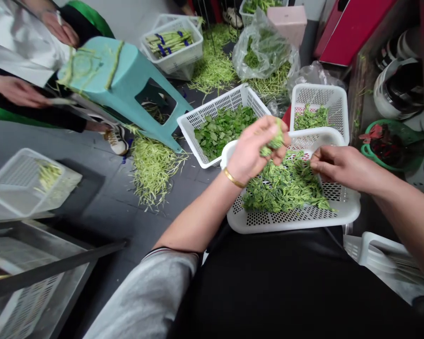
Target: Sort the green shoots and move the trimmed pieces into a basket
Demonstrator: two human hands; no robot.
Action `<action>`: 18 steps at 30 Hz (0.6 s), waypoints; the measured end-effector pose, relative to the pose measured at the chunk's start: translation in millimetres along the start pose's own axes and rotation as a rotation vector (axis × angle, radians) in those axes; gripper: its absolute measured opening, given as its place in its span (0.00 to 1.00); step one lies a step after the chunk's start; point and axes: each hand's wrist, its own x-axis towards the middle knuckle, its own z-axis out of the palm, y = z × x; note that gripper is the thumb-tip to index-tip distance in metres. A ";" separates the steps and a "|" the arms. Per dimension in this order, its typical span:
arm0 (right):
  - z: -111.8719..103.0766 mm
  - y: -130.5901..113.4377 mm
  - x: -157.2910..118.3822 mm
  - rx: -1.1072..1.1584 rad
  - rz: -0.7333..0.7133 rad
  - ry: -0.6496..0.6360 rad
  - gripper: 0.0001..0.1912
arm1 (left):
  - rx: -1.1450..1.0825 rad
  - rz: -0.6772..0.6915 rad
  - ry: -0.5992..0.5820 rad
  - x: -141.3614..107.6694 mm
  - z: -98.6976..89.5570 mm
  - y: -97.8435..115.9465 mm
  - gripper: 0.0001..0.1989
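- Lap-held white tray carries a heap of leafy stems, so plenty is unsorted.
- Left hand, above the tray, pinches a green sprig.
- Right hand rests closed on the heap.
- Beyond the tray, a basket holds picked leaves.

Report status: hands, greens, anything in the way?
Left hand shut on sprig. Right hand in tray greens. Nothing in the way.
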 end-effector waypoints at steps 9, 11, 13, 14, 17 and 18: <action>10.1 -8.9 12.5 -0.833 0.044 -0.105 0.13 | 0.050 -0.162 -0.084 6.0 0.1 -6.8 0.16; -0.4 -11.1 10.2 -0.696 -0.039 -0.018 0.10 | 0.206 -0.185 -0.100 3.9 7.3 -11.7 0.16; -10.1 -11.8 7.4 -0.457 -0.143 0.081 0.11 | 0.326 -0.182 -0.112 3.5 12.0 -14.3 0.15; -13.2 -11.2 6.7 -0.323 -0.179 0.114 0.13 | 0.359 -0.179 -0.113 3.9 13.0 -14.7 0.16; -12.5 -4.5 9.8 -0.010 -0.175 0.126 0.23 | 0.359 -0.204 -0.115 6.1 10.3 -13.2 0.22; -9.4 -1.2 12.2 0.027 -0.152 0.123 0.24 | 0.331 -0.220 -0.124 6.7 8.1 -12.2 0.23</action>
